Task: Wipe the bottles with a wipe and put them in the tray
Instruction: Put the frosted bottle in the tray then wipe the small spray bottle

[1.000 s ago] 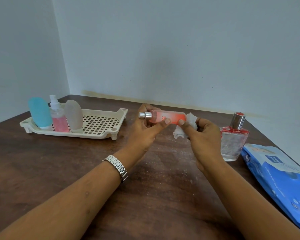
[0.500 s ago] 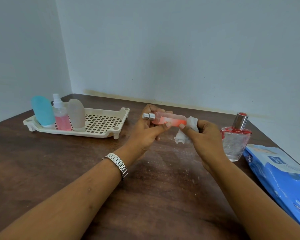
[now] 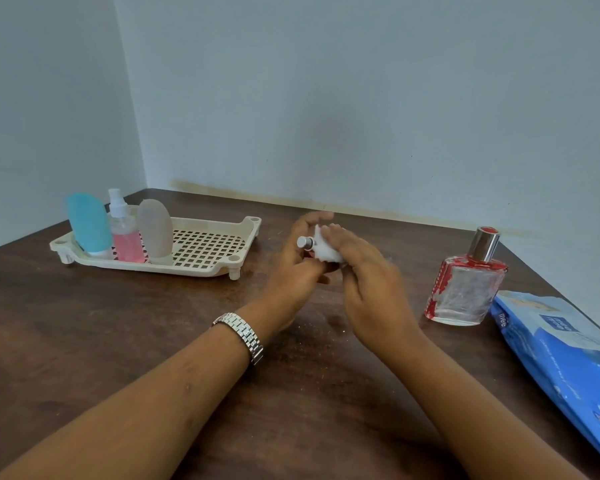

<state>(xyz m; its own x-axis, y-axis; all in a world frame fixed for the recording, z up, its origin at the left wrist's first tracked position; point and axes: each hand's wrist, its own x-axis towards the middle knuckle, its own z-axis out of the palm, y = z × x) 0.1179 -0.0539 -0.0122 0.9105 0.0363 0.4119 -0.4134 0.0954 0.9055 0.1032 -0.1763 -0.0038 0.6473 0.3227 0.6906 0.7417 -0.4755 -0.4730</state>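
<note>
Right hand holds wipe round bottle, left hand grips, tray apart

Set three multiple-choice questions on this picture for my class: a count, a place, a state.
1. How many bottles stand in the tray? A two; B four; C three.
2. Where is the perfume bottle? A on the table; B in the tray; C on the floor.
3. The white wipe is: A flat on the table; B wrapped round the small bottle; C folded in the tray.
Answers: 1 C, blue bottle, pink bottle and grey bottle stand there; 2 A, it stands right of the right hand; 3 B, only the bottle's silver cap shows.
</note>
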